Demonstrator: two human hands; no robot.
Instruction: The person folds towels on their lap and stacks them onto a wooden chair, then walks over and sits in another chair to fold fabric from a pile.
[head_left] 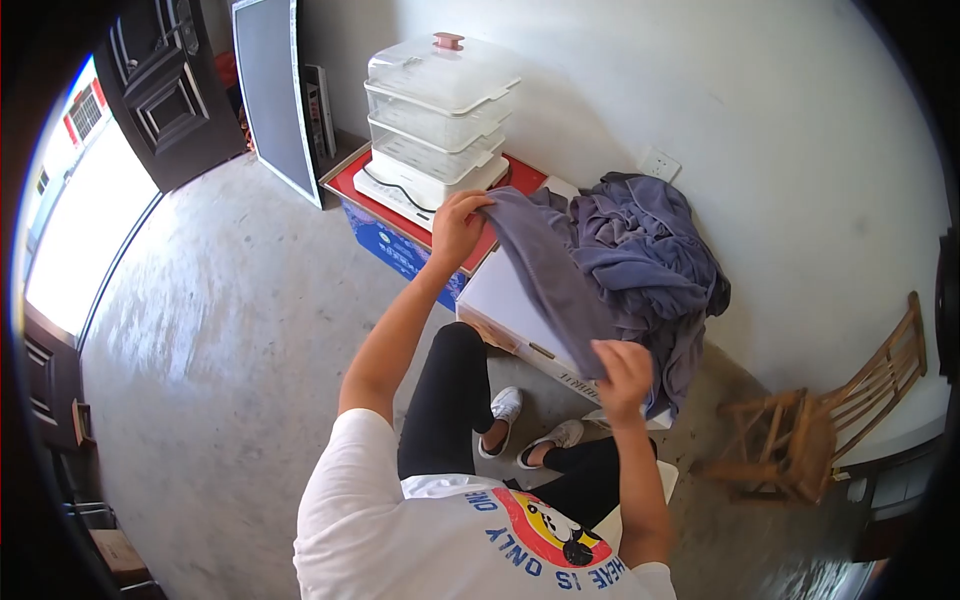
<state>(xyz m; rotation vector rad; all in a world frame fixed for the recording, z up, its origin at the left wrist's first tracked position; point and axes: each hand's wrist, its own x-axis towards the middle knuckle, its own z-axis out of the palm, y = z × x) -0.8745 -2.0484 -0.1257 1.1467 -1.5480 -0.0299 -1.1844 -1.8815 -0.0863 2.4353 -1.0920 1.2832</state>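
My left hand [459, 226] pinches one end of a grey-purple cloth [548, 277], close to the steamer. The other end of this strip is gripped in my right hand [623, 374], nearer to my body. Between the two hands the cloth is drawn out into a long, fairly flat band over a white box [500, 297]. It appears to run into a crumpled pile of similar grey-purple fabric [650, 245] on the right side of the box. Whether it is a garment, and which kind, I cannot tell from its folds.
A clear tiered food steamer [440, 110] with a white base stands on a red-topped blue box [385, 250]. A wooden chair [800, 440] is at the right. Against the back wall leans a framed screen [272, 95], near an open dark door [160, 90].
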